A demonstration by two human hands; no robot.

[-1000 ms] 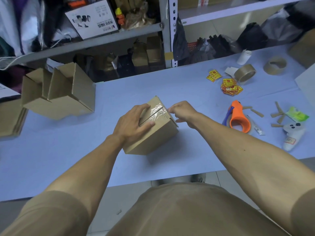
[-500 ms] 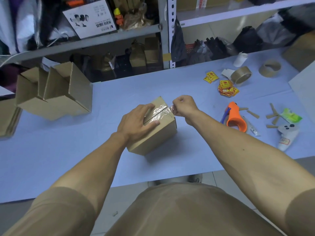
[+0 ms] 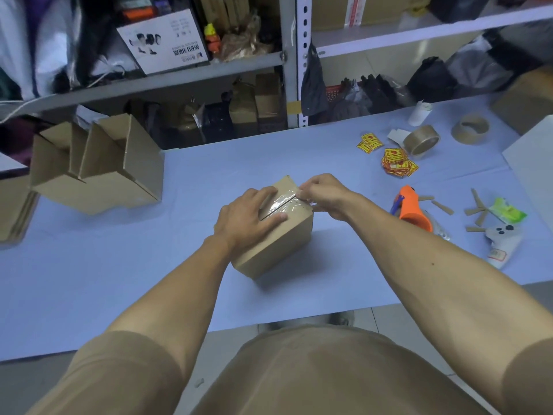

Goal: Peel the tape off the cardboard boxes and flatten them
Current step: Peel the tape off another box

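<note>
A small cardboard box (image 3: pixel 276 235) sits turned at an angle near the middle of the pale blue table (image 3: pixel 119 283), its top seam sealed under a strip of clear tape (image 3: pixel 284 204). The person's left hand (image 3: pixel 247 218) lies on the near half of the lid, fingers mostly straight and pressing down, thumb along the front edge; I take that as a brace, so the box will not lift or slide when the tape is pulled. The right hand (image 3: pixel 324 194) is at the box's far right corner, fingertips drawn together and pinching what looks like the lifted tape end; the exact hold is too small to make out. The flaps look closed, so to my eye the peel has only just begun.

Left of the box stand opened cartons (image 3: pixel 95 166), flaps up, not yet flattened. Right of the box lie an orange tape dispenser (image 3: pixel 414 209), two tape rolls (image 3: pixel 420 140), a scatter of yellow and red stickers (image 3: pixel 395 161) and some cardboard scraps (image 3: pixel 475 209).
</note>
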